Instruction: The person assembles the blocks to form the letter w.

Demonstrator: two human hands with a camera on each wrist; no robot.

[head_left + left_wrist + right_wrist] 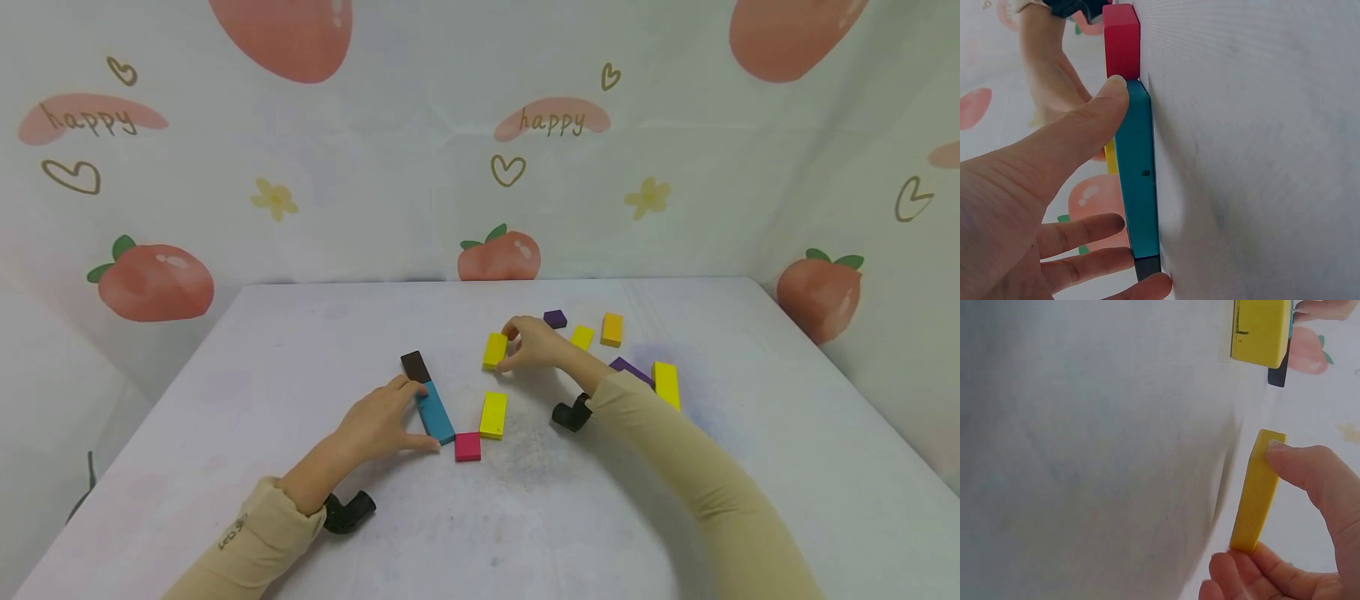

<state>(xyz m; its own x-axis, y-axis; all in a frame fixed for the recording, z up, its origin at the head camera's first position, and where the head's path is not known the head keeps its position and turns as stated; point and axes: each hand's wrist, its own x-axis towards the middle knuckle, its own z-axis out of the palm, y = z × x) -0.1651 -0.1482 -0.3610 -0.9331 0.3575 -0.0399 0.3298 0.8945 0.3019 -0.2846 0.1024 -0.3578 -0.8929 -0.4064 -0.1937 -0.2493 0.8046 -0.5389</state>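
Note:
My right hand [536, 343] pinches a yellow block [494, 351] by its two ends, thumb on one and fingertips on the other, as the right wrist view shows. My left hand [377, 421] lies along a blue block [437, 417], the thumb at its near end and fairly straight fingers toward the far end. A black block [416, 367] continues the line beyond the blue one, with a left fingertip over it in the left wrist view. At the blue block's near corner sits a red block [468, 447]. Another yellow block [492, 415] stands just behind the red one.
Right of my right hand lie a small purple block [555, 319], an orange-yellow block [612, 330], a yellow block [582, 337], a longer purple block [632, 369] and a tall yellow block [666, 383], partly behind the forearm. A printed curtain [405, 167] hangs behind the table.

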